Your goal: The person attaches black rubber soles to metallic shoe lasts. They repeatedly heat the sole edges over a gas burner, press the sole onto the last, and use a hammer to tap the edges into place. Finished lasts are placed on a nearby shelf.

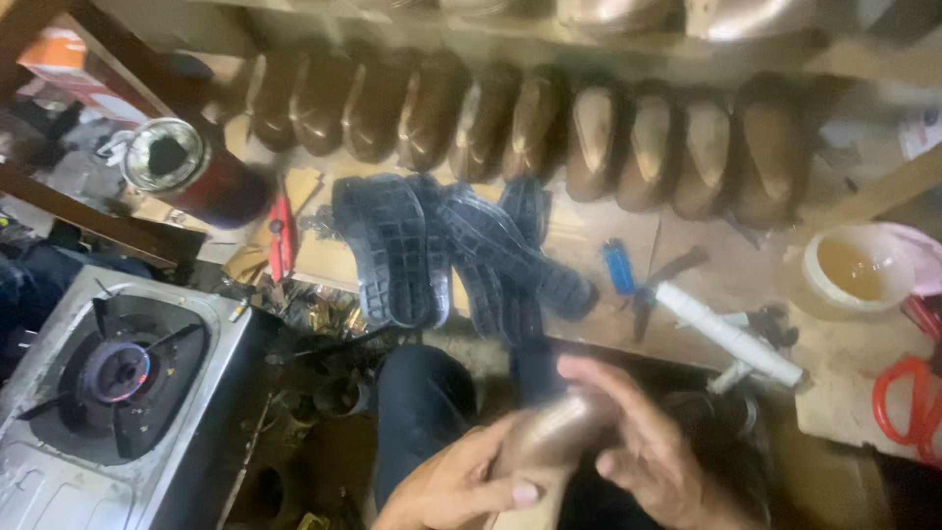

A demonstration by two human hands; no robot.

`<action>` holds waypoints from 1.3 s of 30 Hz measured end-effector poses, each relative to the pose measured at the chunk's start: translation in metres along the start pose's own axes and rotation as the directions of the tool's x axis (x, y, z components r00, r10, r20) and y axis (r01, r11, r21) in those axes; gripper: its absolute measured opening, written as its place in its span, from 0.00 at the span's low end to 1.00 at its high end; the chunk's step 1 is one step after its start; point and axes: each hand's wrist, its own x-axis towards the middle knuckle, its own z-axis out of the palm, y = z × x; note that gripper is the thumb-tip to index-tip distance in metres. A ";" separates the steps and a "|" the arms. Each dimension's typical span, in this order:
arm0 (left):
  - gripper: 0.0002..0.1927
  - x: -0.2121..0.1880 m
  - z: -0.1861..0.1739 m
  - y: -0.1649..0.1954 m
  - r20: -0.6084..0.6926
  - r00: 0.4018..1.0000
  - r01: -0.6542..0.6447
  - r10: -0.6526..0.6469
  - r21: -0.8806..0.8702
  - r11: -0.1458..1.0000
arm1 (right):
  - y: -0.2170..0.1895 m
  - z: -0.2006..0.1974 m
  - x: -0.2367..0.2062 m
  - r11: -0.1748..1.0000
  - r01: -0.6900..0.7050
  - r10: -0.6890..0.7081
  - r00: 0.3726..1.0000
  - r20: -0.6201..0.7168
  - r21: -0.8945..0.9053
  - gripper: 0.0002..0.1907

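Both hands are working a brown shoe upper (559, 432) at 6 o'clock in the head view, low over the person's lap. Judged step: the shoe is being held and turned for handling or checking, no sole on it yet that I can see; blur is hiding detail.

Left hand (461, 486) is cupping the shoe from below at 7 o'clock, thumb lying across its near side, fingers closing round it. Right hand (643, 437) is pressing against the far side at 5 o'clock, palm facing in, fingers half spread and curling over the toe end. Both are gripping the shoe between them.

Black rubber soles (442, 250) are lying in a loose pile at 12 o'clock on the workbench (706, 285), well apart from the hands. A next move would probably call for freeing one hand while the other is keeping the shoe steady.
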 end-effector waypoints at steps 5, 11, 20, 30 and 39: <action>0.46 0.009 0.002 -0.015 -0.368 0.921 -0.249 0.132 -0.291 0.924 | 0.034 0.044 -0.021 0.968 -0.125 0.109 0.990 -0.085 -0.218 0.46; 0.38 0.004 -0.012 -0.010 -0.480 0.838 -0.409 0.261 -0.235 0.882 | 0.033 0.036 -0.019 0.927 0.042 -0.082 0.992 -0.093 -0.373 0.27; 0.31 0.003 -0.017 -0.016 -0.453 0.838 -0.459 0.304 -0.281 0.843 | 0.025 0.020 -0.020 0.619 0.308 -0.328 0.937 0.119 -0.723 0.23; 0.28 0.020 -0.043 -0.012 -0.795 0.591 -0.385 0.136 -0.130 0.913 | 0.017 0.021 -0.023 0.878 0.143 -0.043 0.974 0.221 -0.457 0.38; 0.28 0.029 -0.052 -0.007 -0.794 0.571 -0.389 -0.206 -0.483 0.784 | -0.069 -0.005 0.029 0.979 -0.089 0.067 0.990 0.124 0.182 0.47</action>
